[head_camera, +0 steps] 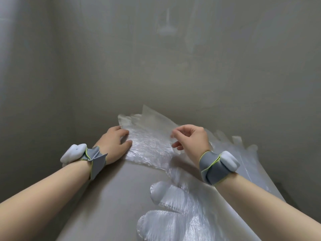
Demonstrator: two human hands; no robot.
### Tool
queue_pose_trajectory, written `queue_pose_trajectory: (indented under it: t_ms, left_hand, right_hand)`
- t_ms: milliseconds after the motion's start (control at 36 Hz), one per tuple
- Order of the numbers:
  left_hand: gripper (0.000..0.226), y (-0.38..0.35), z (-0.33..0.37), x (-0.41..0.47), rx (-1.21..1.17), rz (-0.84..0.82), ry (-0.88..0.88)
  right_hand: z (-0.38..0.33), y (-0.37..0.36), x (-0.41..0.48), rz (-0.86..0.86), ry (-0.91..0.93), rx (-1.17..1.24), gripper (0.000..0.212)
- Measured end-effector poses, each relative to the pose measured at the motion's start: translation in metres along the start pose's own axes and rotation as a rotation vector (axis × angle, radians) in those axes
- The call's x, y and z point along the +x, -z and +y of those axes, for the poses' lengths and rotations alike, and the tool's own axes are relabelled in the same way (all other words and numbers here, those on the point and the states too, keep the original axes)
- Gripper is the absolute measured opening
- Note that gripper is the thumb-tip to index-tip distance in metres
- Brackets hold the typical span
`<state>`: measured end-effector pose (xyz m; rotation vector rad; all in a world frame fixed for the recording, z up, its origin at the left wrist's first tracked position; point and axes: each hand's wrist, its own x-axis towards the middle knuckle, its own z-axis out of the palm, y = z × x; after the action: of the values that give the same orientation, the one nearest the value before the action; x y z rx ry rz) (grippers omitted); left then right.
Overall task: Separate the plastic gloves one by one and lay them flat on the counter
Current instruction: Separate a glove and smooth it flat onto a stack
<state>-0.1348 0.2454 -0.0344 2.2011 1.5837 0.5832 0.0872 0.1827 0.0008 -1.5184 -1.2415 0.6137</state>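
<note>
From the head view, the left hand lies with straight, relaxed fingers pressing the near-left edge of the pile of plastic gloves on the grey worktop. The right hand hovers over the pile's right side, its curled fingers pinching a thin clear glove layer. Another glove lies flat nearer the person.

Dim soft light, blurred, edges warped

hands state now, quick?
Left hand: open, pressing flat on the glove pile.
Right hand: pinching the top glove at its edge.
</note>
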Motion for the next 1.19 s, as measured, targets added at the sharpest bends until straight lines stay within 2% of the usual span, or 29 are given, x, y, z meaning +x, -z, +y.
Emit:
queue_pose_trajectory:
  t_ms: [167, 361, 472, 583, 667, 806, 944, 1083, 1194]
  left_hand:
    - [0.037, 0.000, 0.008, 0.005, 0.009, -0.035, -0.016]
    - [0.041, -0.004, 0.010, 0.001, 0.001, -0.033, -0.019]
    - [0.040, -0.003, 0.010, 0.001, -0.007, -0.041, -0.021]
    - [0.040, -0.004, 0.010, 0.001, -0.023, -0.034, -0.021]
    - [0.038, -0.004, 0.008, 0.001, -0.064, -0.010, -0.029]
    - [0.038, 0.003, 0.001, 0.002, -0.177, 0.078, -0.004]
    - [0.041, 0.003, -0.006, -0.001, -0.128, 0.008, -0.006]
    - [0.044, -0.001, -0.005, -0.003, -0.149, 0.020, -0.022]
    - [0.030, 0.001, -0.001, -0.002, -0.256, 0.120, -0.087]
  right_hand:
    - [0.007, -0.001, 0.008, 0.091, 0.022, 0.048, 0.018]
    - [-0.006, 0.007, 0.029, 0.236, 0.029, 0.160, 0.020]
    - [-0.024, 0.005, 0.033, 0.216, 0.286, -0.076, 0.011]
    - [-0.018, -0.005, 0.006, 0.049, 0.650, -0.360, 0.012]
    - [0.008, -0.008, -0.005, -0.044, 0.780, -0.509, 0.010]
    - [0.033, -0.002, -0.010, -0.182, 0.773, -0.626, 0.014]
    - [0.041, 0.002, -0.011, -0.326, 0.795, -0.768, 0.013]
    - [0.036, -0.004, -0.011, -0.254, 0.796, -0.598, 0.011]
    - [0.028, -0.010, -0.012, -0.095, 0.741, -0.407, 0.010]
